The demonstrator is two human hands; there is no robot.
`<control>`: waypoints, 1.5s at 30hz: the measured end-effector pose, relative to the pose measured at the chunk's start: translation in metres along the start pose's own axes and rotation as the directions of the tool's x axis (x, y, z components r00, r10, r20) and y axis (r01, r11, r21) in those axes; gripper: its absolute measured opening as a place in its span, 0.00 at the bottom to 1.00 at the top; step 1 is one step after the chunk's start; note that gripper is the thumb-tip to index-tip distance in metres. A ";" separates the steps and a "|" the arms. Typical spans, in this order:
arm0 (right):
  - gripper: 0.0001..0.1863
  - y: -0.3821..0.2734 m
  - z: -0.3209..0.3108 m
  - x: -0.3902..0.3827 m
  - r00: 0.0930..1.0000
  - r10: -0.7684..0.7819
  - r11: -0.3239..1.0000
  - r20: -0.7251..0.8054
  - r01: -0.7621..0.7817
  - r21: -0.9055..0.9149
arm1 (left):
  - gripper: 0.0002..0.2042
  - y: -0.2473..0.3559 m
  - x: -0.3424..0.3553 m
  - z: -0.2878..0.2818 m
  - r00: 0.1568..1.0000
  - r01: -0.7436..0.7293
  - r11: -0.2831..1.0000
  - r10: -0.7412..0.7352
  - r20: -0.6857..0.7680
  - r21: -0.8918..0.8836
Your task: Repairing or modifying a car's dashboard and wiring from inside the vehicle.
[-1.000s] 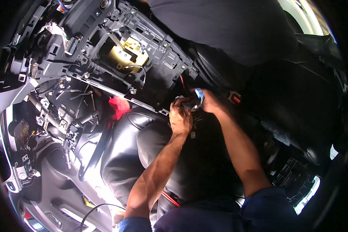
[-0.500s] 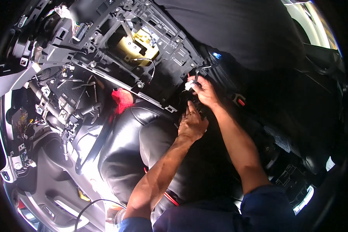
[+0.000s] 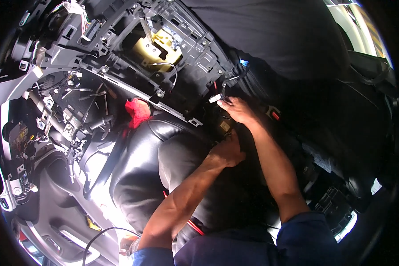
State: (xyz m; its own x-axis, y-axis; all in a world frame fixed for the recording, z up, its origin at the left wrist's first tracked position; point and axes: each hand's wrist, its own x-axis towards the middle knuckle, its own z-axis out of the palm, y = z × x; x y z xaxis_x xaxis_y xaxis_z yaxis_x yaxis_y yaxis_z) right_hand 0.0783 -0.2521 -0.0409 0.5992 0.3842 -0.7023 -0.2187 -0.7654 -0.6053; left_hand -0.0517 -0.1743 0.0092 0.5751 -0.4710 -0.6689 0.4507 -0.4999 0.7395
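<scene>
The white connector (image 3: 215, 98) looked smooth and plastic. The black seat (image 3: 131, 155) presented a glossy, leather-like covering. The far console frame (image 3: 193, 48) appeared matt plastic. The left red item (image 3: 138, 114) resembled cloth; the near-left door panel (image 3: 51, 197) looked matt.

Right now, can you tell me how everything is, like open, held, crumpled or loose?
Right hand: pinching the white connector.
White connector: held, in the right hand's fingertips.
Left hand: fingers bent, in shadow; I can't tell if it holds anything.
Blue connector: in neither hand.
Centre console: uncovered, inner frame showing.
Red cloth-like bundle: crumpled.
Coloured wires: exposed.
</scene>
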 end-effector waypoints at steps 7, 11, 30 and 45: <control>0.11 0.001 0.007 -0.002 0.997 -0.064 0.934 0.047 0.043 0.355 | 0.37 -0.001 0.011 0.002 0.995 0.036 0.998 -0.030 -0.099 0.059; 0.11 0.005 -0.004 -0.005 0.996 -0.085 0.736 0.012 0.054 0.675 | 0.25 -0.005 0.014 -0.002 0.930 -0.017 1.000 0.023 -0.368 0.018; 0.18 0.029 -0.015 -0.028 0.998 -0.045 0.536 0.049 -0.018 0.844 | 0.07 -0.010 0.037 -0.021 0.598 -0.751 0.330 -0.025 -0.801 -0.572; 0.27 -0.121 -0.038 -0.036 0.992 0.083 0.827 -0.091 -0.119 -0.549 | 0.11 -0.005 0.006 -0.033 0.422 -0.374 0.917 0.033 -0.906 -0.140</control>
State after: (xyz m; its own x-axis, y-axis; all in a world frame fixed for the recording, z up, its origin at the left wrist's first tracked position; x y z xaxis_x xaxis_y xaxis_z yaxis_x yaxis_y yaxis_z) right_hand 0.1129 -0.1928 0.0722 0.6465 0.2712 -0.7131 0.1703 -0.9624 -0.2116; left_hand -0.0284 -0.1508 0.0035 0.8761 0.4434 -0.1892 0.2941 -0.1807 0.9386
